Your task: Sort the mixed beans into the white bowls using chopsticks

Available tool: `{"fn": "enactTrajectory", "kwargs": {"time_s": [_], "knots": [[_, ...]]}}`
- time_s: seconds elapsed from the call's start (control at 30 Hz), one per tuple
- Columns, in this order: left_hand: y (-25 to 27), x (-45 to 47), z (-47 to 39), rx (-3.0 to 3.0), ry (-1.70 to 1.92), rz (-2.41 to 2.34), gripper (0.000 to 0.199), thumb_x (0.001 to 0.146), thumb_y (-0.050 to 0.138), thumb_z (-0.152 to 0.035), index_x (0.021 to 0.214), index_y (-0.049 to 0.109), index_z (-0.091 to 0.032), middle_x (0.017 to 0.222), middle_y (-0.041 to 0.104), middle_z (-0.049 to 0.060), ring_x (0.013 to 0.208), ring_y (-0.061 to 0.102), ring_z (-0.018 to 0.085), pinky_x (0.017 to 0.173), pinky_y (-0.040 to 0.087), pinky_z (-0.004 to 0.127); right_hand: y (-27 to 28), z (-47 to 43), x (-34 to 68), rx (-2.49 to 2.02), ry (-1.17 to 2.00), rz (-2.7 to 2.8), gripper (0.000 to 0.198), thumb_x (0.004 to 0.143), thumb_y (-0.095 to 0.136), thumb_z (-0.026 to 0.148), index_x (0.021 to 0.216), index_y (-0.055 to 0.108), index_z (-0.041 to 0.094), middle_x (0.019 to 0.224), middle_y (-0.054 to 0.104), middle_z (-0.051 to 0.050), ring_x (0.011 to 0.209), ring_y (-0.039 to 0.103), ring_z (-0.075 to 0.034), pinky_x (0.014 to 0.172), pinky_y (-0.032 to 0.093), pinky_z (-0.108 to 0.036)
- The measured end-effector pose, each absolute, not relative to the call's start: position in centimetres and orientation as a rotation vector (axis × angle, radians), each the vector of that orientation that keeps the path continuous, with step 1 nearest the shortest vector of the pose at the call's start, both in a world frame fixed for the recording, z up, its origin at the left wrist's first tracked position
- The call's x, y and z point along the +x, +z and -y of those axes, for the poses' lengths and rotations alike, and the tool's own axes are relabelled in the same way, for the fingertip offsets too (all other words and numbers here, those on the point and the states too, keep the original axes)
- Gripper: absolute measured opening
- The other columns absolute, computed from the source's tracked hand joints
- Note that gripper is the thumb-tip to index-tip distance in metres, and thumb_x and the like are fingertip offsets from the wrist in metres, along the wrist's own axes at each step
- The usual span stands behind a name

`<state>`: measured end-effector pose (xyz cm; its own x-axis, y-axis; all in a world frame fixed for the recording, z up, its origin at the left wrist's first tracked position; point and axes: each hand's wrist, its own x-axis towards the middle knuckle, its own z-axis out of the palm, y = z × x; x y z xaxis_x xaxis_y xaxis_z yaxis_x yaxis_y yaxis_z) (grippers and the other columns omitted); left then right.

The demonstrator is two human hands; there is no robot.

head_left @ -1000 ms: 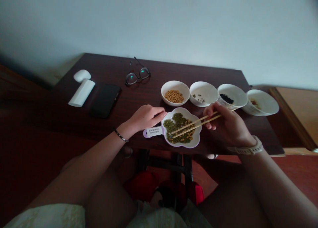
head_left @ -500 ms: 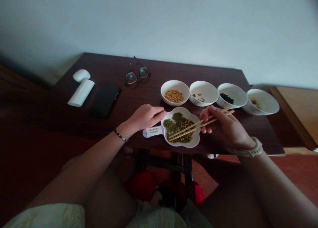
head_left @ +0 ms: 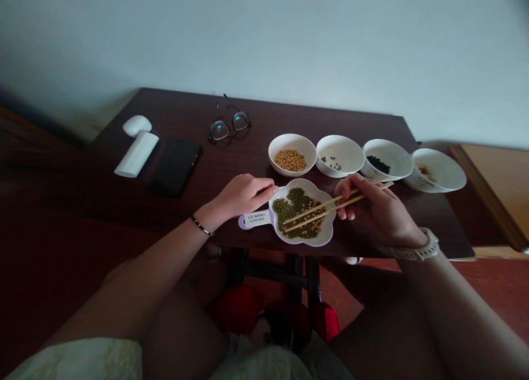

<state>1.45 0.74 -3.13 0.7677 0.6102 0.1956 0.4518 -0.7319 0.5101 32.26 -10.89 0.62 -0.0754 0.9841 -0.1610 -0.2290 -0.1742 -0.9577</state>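
Note:
A white, flower-shaped dish [head_left: 328,225] with a lilac edge and a labelled handle [head_left: 258,220] lies near the table's front edge. It holds green beans [head_left: 285,209] mixed with yellow beans [head_left: 320,210]. With thumb and finger brought together, my left hand [head_left: 243,195] grips the dish's left rim just above the handle. A pair of wooden chopsticks [head_left: 326,208] is held in my right hand [head_left: 370,203], to the right of the dish. Their tips are slightly apart, down among the beans at the lower left. Whether a bean is between them I cannot tell.
Behind the dish stand white bowls: one with yellow beans [head_left: 292,140], one with a few green beans [head_left: 345,145], one with black beans [head_left: 397,151], one with pale and reddish bits [head_left: 448,167]. Further left are glasses [head_left: 229,127], a dark phone [head_left: 176,167] and a white case [head_left: 137,155].
The chopstick tips have spread a little and shifted slightly up and to the right. My left hand stays at the dish's rim.

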Motion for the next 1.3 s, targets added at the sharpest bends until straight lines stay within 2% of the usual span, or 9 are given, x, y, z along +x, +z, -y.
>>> {"fn": "enactTrajectory", "kwargs": {"time_s": [0.17, 0.43, 0.6, 0.73, 0.8, 0.93, 1.07, 1.2, 1.3], "knots": [[-3.1, 1.5, -0.7, 2.52, 0.489, -0.805, 0.043, 0.113, 0.049, -0.041, 0.077, 0.064, -0.022, 0.064, 0.065, 0.002, 0.059, 0.06, 0.017, 0.061, 0.03, 0.032, 0.1, 10.9, 32.3, -1.122, 1.485, 0.979, 0.043, 0.109, 0.067, 0.053, 0.082, 0.074, 0.02, 0.077, 0.068, -0.005, 0.061, 0.065, -0.014, 0.052, 0.052, -0.023], [-3.0, 1.6, -0.7, 2.506, 0.487, -0.817, 0.043, 0.112, 0.049, -0.041, 0.076, 0.062, -0.021, 0.062, 0.062, 0.002, 0.058, 0.057, 0.016, 0.062, 0.029, 0.033, 0.6, 10.8, 32.1, -1.11, 1.431, 0.976, 0.043, 0.104, 0.075, 0.053, 0.078, 0.069, 0.019, 0.077, 0.063, -0.003, 0.059, 0.064, -0.012, 0.05, 0.05, -0.023], [-3.0, 1.5, -0.6, 2.505, 0.486, -0.816, 0.043, 0.112, 0.049, -0.041, 0.076, 0.062, -0.021, 0.063, 0.062, 0.002, 0.059, 0.058, 0.017, 0.062, 0.03, 0.033, 0.7, 10.6, 32.7, -1.065, 1.452, 0.888, 0.043, 0.106, 0.072, 0.053, 0.077, 0.065, 0.022, 0.076, 0.058, -0.001, 0.057, 0.057, -0.011, 0.05, 0.05, -0.025], [-3.0, 1.5, -0.6, 2.506, 0.503, -0.805, 0.043, 0.112, 0.049, -0.041, 0.076, 0.062, -0.022, 0.062, 0.062, 0.002, 0.058, 0.058, 0.016, 0.061, 0.031, 0.033, 0.6, 9.8, 33.3, -1.029, 1.409, 0.816, 0.038, 0.103, 0.076, 0.051, 0.078, 0.062, 0.025, 0.075, 0.054, 0.0, 0.058, 0.054, -0.013, 0.043, 0.044, -0.026], [-3.0, 1.5, -0.6, 2.508, 0.507, -0.8, 0.044, 0.112, 0.049, -0.041, 0.075, 0.062, -0.022, 0.062, 0.061, 0.001, 0.058, 0.057, 0.016, 0.061, 0.031, 0.033, 0.6, 9.3, 33.7, -0.983, 1.335, 0.804, 0.035, 0.102, 0.079, 0.047, 0.079, 0.062, 0.026, 0.076, 0.056, -0.001, 0.06, 0.055, -0.013, 0.042, 0.044, -0.026], [-2.9, 1.5, -0.6, 2.515, 0.505, -0.811, 0.043, 0.112, 0.049, -0.041, 0.076, 0.063, -0.022, 0.062, 0.062, 0.002, 0.058, 0.058, 0.016, 0.061, 0.03, 0.033, 0.6, 8.5, 34.6, -0.866, 1.18, 0.728, 0.029, 0.1, 0.083, 0.039, 0.08, 0.066, 0.026, 0.08, 0.061, -0.001, 0.062, 0.056, -0.013, 0.045, 0.053, -0.024], [-3.0, 1.6, -0.6, 2.517, 0.491, -0.81, 0.044, 0.112, 0.049, -0.041, 0.076, 0.063, -0.021, 0.062, 0.062, 0.002, 0.058, 0.057, 0.016, 0.061, 0.029, 0.033, 0.3, 8.2, 34.9, -0.812, 1.137, 0.645, 0.024, 0.101, 0.082, 0.036, 0.083, 0.071, 0.027, 0.085, 0.066, 0.0, 0.066, 0.061, -0.012, 0.047, 0.057, -0.02], [-3.0, 1.5, -0.6, 2.516, 0.502, -0.809, 0.044, 0.112, 0.049, -0.041, 0.076, 0.064, -0.021, 0.062, 0.062, 0.002, 0.058, 0.058, 0.016, 0.061, 0.029, 0.033, -0.6, 8.0, 34.5, -0.89, 1.104, 0.664, 0.021, 0.101, 0.083, 0.039, 0.086, 0.076, 0.027, 0.088, 0.072, 0.001, 0.075, 0.07, -0.011, 0.056, 0.061, -0.019], [-3.0, 1.5, -0.5, 2.521, 0.5, -0.812, 0.044, 0.112, 0.049, -0.041, 0.077, 0.066, -0.022, 0.062, 0.063, 0.002, 0.058, 0.058, 0.016, 0.061, 0.029, 0.033, -1.2, 7.9, 34.3, -0.96, 1.065, 0.703, 0.023, 0.104, 0.079, 0.045, 0.087, 0.077, 0.028, 0.09, 0.073, 0.001, 0.076, 0.072, -0.012, 0.056, 0.06, -0.022]]}}
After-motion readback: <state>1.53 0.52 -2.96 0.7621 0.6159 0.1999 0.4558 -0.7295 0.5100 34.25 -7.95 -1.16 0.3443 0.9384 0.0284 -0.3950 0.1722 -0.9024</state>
